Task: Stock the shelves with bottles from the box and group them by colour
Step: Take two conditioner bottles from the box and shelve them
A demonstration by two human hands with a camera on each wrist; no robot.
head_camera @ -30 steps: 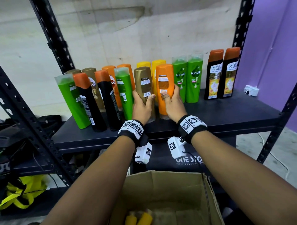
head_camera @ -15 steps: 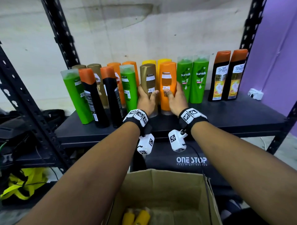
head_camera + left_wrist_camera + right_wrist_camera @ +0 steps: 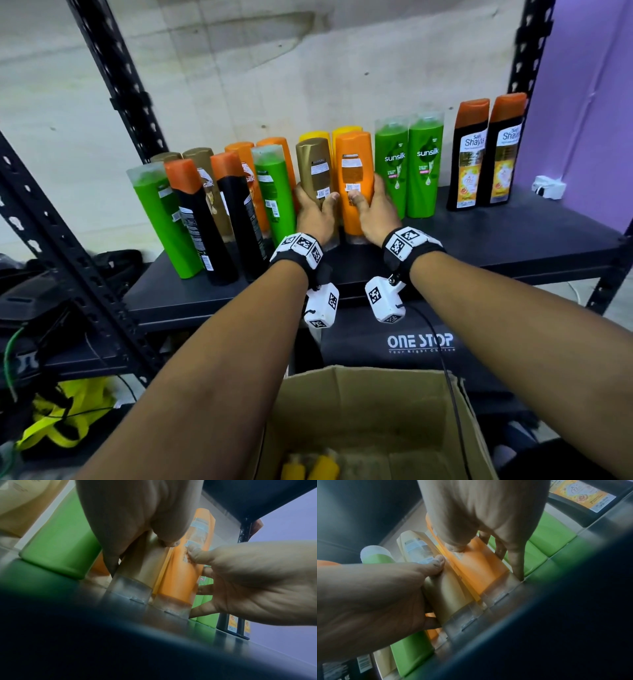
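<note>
My left hand (image 3: 317,214) grips a gold bottle (image 3: 314,171) that stands upright on the black shelf (image 3: 513,236), thumb across its front. Right beside it my right hand (image 3: 371,210) grips an orange bottle (image 3: 354,171), also upright on the shelf. The two bottles touch side by side, seen again in the left wrist view as the gold bottle (image 3: 137,573) and the orange bottle (image 3: 181,568). In the right wrist view the orange bottle (image 3: 476,566) sits under my thumb, with the gold bottle (image 3: 447,588) beside it. Below, the cardboard box (image 3: 359,404) holds yellow bottles (image 3: 308,467).
Green, black, orange and gold bottles (image 3: 219,212) crowd the shelf's left half. Two yellow bottles (image 3: 317,134) stand behind the held pair. To the right stand two green Sunsilk bottles (image 3: 409,164) and two black Shayla bottles (image 3: 484,154). A white adapter (image 3: 548,186) lies at the shelf's far right.
Both hands have pushed the gold and orange bottles further back on the shelf, keeping their grip. My head has also shifted, so the shelf sits a little higher in the head view.
</note>
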